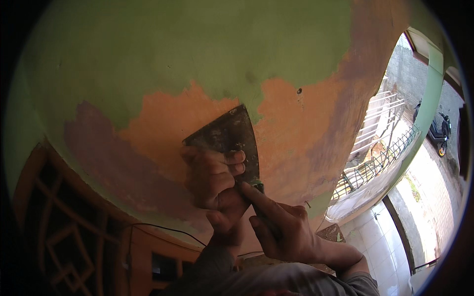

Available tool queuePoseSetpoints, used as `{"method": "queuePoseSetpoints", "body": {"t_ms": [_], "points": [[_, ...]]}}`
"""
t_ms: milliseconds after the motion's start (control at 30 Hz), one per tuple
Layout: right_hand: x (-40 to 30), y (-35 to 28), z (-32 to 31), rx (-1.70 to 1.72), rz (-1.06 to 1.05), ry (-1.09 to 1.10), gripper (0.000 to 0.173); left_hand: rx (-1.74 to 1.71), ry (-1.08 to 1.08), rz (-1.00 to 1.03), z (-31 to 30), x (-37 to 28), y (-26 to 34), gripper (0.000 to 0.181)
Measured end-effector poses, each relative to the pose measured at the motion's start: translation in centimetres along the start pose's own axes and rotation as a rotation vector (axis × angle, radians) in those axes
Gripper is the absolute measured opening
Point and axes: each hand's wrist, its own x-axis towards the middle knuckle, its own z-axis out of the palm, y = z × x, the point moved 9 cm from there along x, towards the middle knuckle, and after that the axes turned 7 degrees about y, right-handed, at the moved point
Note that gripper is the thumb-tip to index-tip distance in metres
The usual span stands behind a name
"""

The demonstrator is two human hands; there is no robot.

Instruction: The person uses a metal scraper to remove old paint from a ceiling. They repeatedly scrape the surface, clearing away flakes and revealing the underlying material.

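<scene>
My right hand point(287, 229) grips the dark handle of a broad putty knife point(237, 129), its index finger stretched along the handle towards the blade. The blade is dark, worn and spotted, fanned out towards the upper left, in front of the wall. My left hand point(218, 181) is just left of the handle, palm side in view, with curled fingers over the lower part of the blade. Whether those fingers pinch anything is not clear. Behind the knife, the painted wall point(207, 44) is green above, with irregular orange and purplish patches lower down.
A wooden lattice frame point(70, 236) stands at the lower left, with a dark cable point(166, 229) beside it. A small hole point(299, 90) marks the wall. At right are an opening with metal railings point(381, 118), a tiled floor point(381, 236) and a parked motor scooter point(439, 133) outside.
</scene>
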Motion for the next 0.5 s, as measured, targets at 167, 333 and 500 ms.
{"method": "queuePoseSetpoints", "body": {"t_ms": [167,333,500], "points": [[1.0,-0.2,-0.3,-0.059,0.015,0.011,0.059,0.023,0.038,0.002,0.4,0.6,-0.4,0.068],[-0.8,0.2,0.3,0.013,0.024,0.019,0.059,0.021,-0.031,0.084,-0.9,-1.4,0.4,0.068],[0.5,-0.6,0.2,0.020,0.048,-0.020,0.057,0.029,0.068,0.025,-1.0,-0.8,-0.4,0.062]]}}
